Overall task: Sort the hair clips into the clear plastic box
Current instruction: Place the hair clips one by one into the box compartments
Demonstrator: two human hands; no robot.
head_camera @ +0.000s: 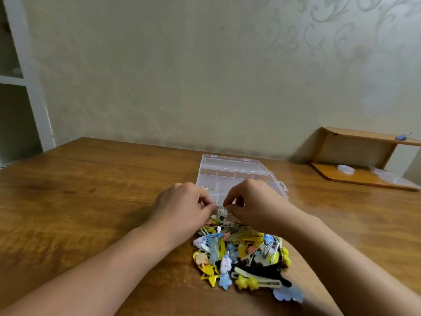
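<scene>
Presently, left hand (pixel 184 201) and right hand (pixel 250 199) pinched one pale clip (pixel 221 212) above the pile (pixel 241 254); tangled neighbours risked lifting, scattering.

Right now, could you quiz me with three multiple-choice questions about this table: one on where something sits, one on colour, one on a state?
1. Where is the clear plastic box relative to the pile of hair clips?
A. Beyond the pile, toward the wall
B. On the wall shelf
C. Under the pile

2. Which colour is commonest in the pile?
A. Red
B. Yellow
C. Green

3. What are the hands doing?
A. Lying flat
B. Lifting the box
C. Both pinching at a small silvery clip

Answers: 1 A, the box lies past the pile. 2 B, yellow clips dominate. 3 C, the left hand and right hand meet fingertips there.
</scene>
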